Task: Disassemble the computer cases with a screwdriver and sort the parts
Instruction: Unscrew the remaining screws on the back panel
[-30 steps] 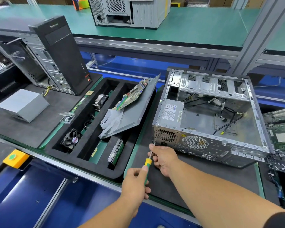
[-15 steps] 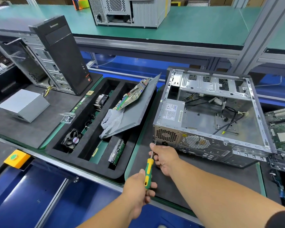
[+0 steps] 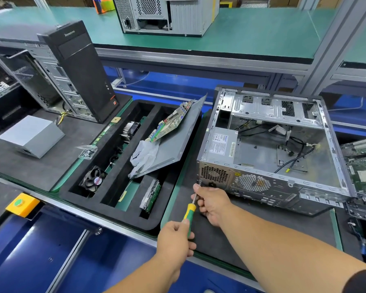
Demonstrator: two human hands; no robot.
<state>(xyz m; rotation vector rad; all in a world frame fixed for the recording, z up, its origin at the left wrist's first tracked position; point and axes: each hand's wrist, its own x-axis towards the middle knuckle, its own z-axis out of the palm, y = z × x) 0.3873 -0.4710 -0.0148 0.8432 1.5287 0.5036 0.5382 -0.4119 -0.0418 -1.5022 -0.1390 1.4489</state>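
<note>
An opened grey computer case point(image 3: 270, 180) lies on its side on a dark mat, with a power supply point(image 3: 220, 144) still inside at its near left corner. My left hand point(image 3: 174, 240) grips the yellow-green handle of a screwdriver point(image 3: 189, 212). Its tip sits at the lower left of the case's rear panel, by the power supply grille. My right hand point(image 3: 212, 203) pinches the metal shaft just below the tip. A black sorting tray point(image 3: 114, 199) to the left holds a fan point(image 3: 92, 181), a heatsink point(image 3: 131, 129), a drive point(image 3: 151, 196), a side panel point(image 3: 173, 144) and a motherboard point(image 3: 170, 121).
An upright black tower case point(image 3: 76, 68) and a loose grey power supply point(image 3: 31, 136) stand at the left. A bag of screws point(image 3: 87, 152) lies beside the tray. Another motherboard point(image 3: 361, 163) sits at the right edge. A yellow button box point(image 3: 22, 204) is at the bench front.
My left hand has slid back down and toward me along the screwdriver handle, showing more of it. My right hand stays on the shaft at the case's rear corner.
</note>
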